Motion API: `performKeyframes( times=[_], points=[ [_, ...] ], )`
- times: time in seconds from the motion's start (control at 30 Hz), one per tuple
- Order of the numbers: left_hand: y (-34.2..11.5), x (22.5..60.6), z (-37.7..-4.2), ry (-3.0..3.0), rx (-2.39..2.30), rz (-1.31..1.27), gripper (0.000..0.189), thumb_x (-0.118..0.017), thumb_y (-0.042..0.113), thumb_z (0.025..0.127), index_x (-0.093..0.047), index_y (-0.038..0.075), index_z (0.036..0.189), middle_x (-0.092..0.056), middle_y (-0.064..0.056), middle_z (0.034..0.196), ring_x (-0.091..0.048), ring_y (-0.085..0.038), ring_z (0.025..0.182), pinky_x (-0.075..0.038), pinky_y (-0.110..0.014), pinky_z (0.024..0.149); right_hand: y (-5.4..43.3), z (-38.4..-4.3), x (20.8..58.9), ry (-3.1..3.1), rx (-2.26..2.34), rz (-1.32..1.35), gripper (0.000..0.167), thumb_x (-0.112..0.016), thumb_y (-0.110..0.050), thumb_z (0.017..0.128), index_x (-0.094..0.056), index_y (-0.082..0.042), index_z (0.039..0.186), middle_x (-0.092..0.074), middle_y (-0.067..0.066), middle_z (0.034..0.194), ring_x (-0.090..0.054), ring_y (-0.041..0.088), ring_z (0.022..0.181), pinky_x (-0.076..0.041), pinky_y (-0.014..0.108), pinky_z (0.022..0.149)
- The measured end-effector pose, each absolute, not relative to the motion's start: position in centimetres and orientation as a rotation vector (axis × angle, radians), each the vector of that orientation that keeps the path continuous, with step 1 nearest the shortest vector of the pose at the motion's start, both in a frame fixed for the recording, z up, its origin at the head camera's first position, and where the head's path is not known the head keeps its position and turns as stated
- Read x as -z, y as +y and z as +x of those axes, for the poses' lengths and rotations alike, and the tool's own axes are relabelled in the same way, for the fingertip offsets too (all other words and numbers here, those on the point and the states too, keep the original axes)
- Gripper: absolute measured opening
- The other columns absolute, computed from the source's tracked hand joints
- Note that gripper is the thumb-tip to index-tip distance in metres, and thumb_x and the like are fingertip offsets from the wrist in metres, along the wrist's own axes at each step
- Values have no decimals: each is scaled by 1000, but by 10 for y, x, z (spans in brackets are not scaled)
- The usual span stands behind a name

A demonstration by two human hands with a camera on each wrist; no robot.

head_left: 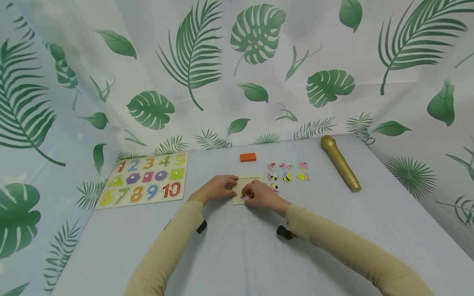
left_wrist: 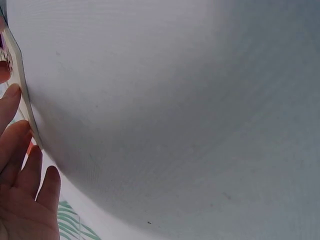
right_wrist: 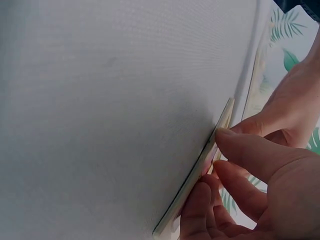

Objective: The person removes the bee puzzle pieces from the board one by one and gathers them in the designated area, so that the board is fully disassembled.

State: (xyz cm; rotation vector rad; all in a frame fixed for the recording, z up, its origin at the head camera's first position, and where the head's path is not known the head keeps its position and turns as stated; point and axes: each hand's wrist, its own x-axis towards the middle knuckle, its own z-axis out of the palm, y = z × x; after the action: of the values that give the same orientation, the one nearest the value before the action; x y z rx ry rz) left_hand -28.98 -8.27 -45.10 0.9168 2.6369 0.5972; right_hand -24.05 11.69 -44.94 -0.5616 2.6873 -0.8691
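Note:
A small wooden puzzle tray [head_left: 246,179] lies on the table in front of the person. At its left edge, the left hand [head_left: 218,189] holds it with thumb and fingertips; the left wrist view shows these fingers [left_wrist: 32,170] along the tray's rim. Over the tray's lower right part, the right hand [head_left: 263,195] pinches a pink puzzle piece [head_left: 246,197], partly hidden by the fingers. From the right wrist, the thumb [right_wrist: 240,145] is over the tray's edge [right_wrist: 190,182], with other fingers bent beside it. More loose puzzle pieces [head_left: 286,166] lie in rows to the right.
On the left lies a number-and-shape board [head_left: 127,197] with its pieces in place. An orange block [head_left: 247,157] sits behind the tray. A gold microphone [head_left: 341,163] lies at the right. Leaf-patterned cloth [head_left: 222,82] hangs behind the table.

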Motion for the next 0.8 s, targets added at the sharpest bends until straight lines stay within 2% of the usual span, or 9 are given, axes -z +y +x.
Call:
performKeyframes(
  times=[0.13,0.3,0.57,0.8],
  points=[
    [-83,452,-290,2643,-593,922,44,-72,21,90,-62,1,129,-51,-5,145,-43,-23,137,-33,-37,114,115,-241,450,2700,854,-561,27,-73,-12,87,-68,-6,113,-57,4,102,-49,18,91,-48,32,80],
    [-83,451,-290,2646,-594,918,44,-72,20,91,-62,1,129,-51,-4,145,-42,-23,137,-33,-36,114,116,-244,450,2707,852,-565,26,-72,-12,88,-68,-5,113,-60,3,101,-52,17,91,-49,34,84],
    [-83,450,-290,2645,-620,904,44,-72,20,91,-62,1,129,-51,-5,144,-42,-23,137,-32,-36,115,119,-252,448,2668,849,-591,26,-73,-11,88,-68,-4,113,-65,4,102,-58,16,91,-53,35,85],
    [-83,451,-287,2645,-659,875,44,-72,20,90,-62,1,129,-51,-5,145,-42,-23,137,-32,-36,115,118,-254,447,2642,823,-572,24,-73,-12,88,-69,-6,111,-64,2,98,-54,16,87,-51,33,81]
  ],
)
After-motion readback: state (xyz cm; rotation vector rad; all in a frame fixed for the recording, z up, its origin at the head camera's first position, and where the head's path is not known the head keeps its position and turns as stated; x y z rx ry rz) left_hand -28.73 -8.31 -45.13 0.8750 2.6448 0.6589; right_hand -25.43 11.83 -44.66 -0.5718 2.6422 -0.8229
